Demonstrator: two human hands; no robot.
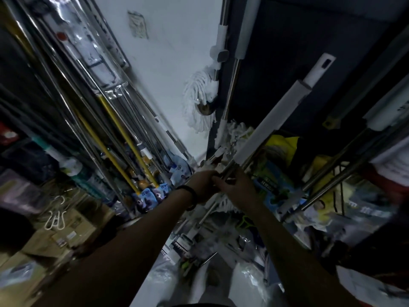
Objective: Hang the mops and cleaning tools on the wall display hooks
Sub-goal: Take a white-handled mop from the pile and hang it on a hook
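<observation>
The left hand, marked by a dark wristband, is closed over the mop pole, its fingers curled across the bare metal shaft. The right hand is set just beside it on the same shaft. Its fingers appear wrapped round the metal too, though dimness and blur leave that less certain. The two hands are touching, and neither can be said to sit clearly higher on the shaft.

The pole's long axis runs from low and left of the hands, where white strands are glimpsed beneath the right wrist, up and away to the right. Beyond the hands the pole is covered by a white sleeve and ended by a white cap with a dark slot. That slotted end is judged to be the part meant for a hook. It lies well apart from both hands, so the lift is likely to be steered from the low end. No free hook can be made out.

A white string mop is hung against the pale wall to the left of the pole, and yellow-handled poles are racked farther left.

Writing is present on a paper notice, on blue tags and on blue packaging, but none of it can be read.
</observation>
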